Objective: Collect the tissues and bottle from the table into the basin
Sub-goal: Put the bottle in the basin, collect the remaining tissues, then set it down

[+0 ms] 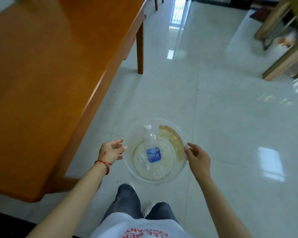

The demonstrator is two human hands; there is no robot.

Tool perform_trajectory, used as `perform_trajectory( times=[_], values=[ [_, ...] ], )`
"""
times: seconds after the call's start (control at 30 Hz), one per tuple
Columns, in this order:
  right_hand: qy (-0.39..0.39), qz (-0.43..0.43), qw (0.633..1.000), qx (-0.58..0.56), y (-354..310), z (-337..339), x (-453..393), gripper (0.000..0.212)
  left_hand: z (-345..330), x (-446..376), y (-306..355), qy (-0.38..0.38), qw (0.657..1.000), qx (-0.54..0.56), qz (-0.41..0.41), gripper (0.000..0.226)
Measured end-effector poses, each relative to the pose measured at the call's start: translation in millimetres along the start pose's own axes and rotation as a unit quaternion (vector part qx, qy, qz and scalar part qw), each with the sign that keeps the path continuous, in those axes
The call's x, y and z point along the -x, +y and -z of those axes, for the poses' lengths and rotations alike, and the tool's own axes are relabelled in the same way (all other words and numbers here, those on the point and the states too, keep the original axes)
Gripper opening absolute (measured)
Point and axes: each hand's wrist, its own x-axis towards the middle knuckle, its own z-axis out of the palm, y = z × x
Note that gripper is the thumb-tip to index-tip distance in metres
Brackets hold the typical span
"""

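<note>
The white printed shirt [141, 229] and grey trouser legs [127, 200] sat nearest. Beyond, the clear round plastic basin [163, 179] held the clear water bottle with blue label [152, 150] and crumpled white tissues [143, 159]. The left hand [111, 151], at nine o'clock, had loose fingers touching the rim; the right hand [197, 156], at three o'clock, gripped it. With so light a hold, the basin could tilt and spill.

Bright daylight, glossy floor glare, soft focus.
Window light from beyond the table [46, 79] streaks the floor tiles [213, 109] with white reflections right of it; table's far end and the upper right corner smear with blur; wide-angle bending at edges.
</note>
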Motion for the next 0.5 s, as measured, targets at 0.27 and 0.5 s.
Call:
perform_trajectory(
  times=[0.27,0.5],
  values=[
    [0.062,-0.023,0.998,-0.02,-42.6,-10.2,-102.0,0.024,-30.8,-108.7,85.1,-0.052,0.998,-0.017,-0.011,0.048],
    [0.097,-0.029,0.994,-0.042,-94.4,-26.1,-189.9,0.024,-45.3,-199.2,169.6,-0.081,0.996,-0.035,-0.021,0.047]
  ],
)
